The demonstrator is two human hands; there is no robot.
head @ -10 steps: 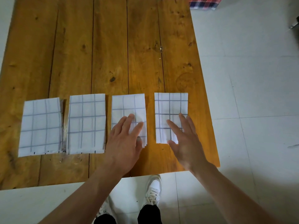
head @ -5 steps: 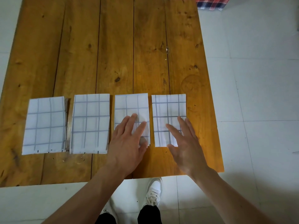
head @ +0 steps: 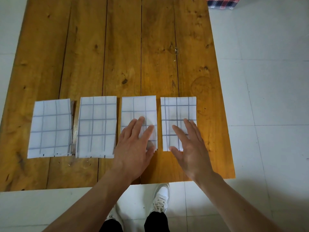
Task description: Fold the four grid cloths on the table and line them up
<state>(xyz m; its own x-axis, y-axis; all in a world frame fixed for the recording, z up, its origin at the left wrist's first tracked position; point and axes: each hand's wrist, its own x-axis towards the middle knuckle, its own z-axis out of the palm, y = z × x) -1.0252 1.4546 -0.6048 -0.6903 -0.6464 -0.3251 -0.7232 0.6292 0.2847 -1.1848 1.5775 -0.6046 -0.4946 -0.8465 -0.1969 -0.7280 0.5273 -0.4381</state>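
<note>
Cloths, four of them, folded into upright rectangles in one row near my edge of the wooden table [head: 117,47]. Leftmost cloth [head: 50,129]: folded, lying flat, its right edge slightly ragged where layers peek out; a narrow dark gap separates it from the second cloth [head: 97,126], which sits just beside it and reaches a little lower at the near edge. Third cloth [head: 138,108]: my left hand [head: 133,148] lies flat on its near half, fingers straight and slightly spread, pressing, nothing pinched. Fourth cloth [head: 178,111]: my right hand [head: 190,148] lies over its near right part, fingers straight and fanned, thumb out toward the near edge; whether the palm bears down or only hovers I cannot tell. Far edges of the third and fourth run nearly level; a thin strip of wood shows between them. Judgement: folding is done, this is the lining-up step, close to finished. Next move calls for small flat-handed slides, squaring near edges and evening the gaps without dragging layers open, the left pair especially. Floor tiles and my white shoes [head: 161,198] below the table edge.
</note>
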